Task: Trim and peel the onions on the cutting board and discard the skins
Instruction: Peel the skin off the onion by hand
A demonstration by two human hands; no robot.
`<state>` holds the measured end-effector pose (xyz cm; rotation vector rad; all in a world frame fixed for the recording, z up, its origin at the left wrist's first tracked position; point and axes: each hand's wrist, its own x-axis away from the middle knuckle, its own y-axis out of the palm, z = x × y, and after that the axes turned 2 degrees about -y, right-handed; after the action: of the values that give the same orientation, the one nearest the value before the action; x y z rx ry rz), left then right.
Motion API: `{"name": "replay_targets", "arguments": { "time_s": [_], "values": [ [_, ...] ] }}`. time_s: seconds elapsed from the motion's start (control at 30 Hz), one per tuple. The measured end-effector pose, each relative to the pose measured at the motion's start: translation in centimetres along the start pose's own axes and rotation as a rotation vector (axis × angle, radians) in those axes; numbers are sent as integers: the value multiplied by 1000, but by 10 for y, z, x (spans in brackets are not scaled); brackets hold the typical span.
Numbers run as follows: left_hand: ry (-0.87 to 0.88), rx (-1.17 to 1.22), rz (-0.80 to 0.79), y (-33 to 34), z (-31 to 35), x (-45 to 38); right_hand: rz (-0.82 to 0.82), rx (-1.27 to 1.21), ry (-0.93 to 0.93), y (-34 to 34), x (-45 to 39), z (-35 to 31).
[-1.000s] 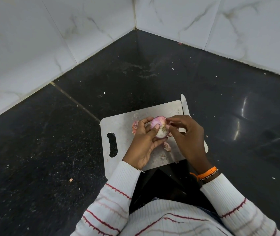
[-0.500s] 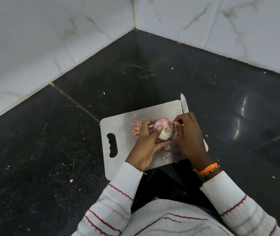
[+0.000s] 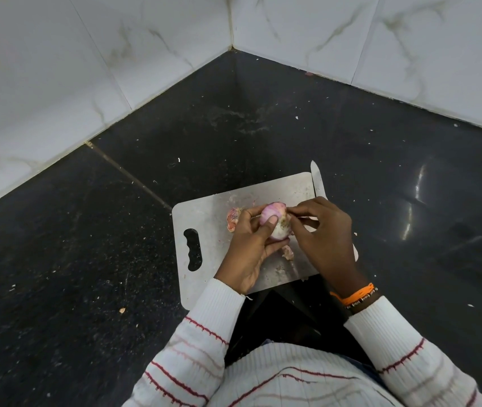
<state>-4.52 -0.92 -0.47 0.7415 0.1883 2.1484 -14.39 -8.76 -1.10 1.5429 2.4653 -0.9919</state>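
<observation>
A pink and white onion (image 3: 276,219) is held just above the steel cutting board (image 3: 204,212). My left hand (image 3: 250,248) grips it from below and the left, thumb across its front. My right hand (image 3: 320,239) is at the onion's right side and pinches its skin at the top edge with fingertips. A reddish piece of skin (image 3: 232,218) lies on the board behind my left fingers, and a smaller scrap (image 3: 287,252) lies under the onion. A knife blade (image 3: 317,180) pokes out past the board's far right corner; its handle is hidden by my right hand.
The board lies on a dark speckled stone floor (image 3: 87,245) in a corner of white marble-look wall tiles (image 3: 57,69). Small crumbs and bits of skin are scattered over the floor. The board's handle slot (image 3: 193,249) is at its left end.
My right hand has lifted from the onion's lower right side to its top right edge and now pinches there. The left hand has kept its hold, turning the onion slightly.
</observation>
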Motion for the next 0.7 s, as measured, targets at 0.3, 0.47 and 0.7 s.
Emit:
{"name": "replay_targets", "arguments": {
  "time_s": [0.3, 0.47, 0.7],
  "values": [
    [52, -147, 13, -2, 2, 0, -33, 12, -2, -4, -3, 4],
    [37, -169, 9, -1, 2, 0, -56, 33, 11, -3, -3, 5],
    [-8, -132, -29, 1, 0, 2, -46, 94, 46, -3, -4, 4]
  ]
}}
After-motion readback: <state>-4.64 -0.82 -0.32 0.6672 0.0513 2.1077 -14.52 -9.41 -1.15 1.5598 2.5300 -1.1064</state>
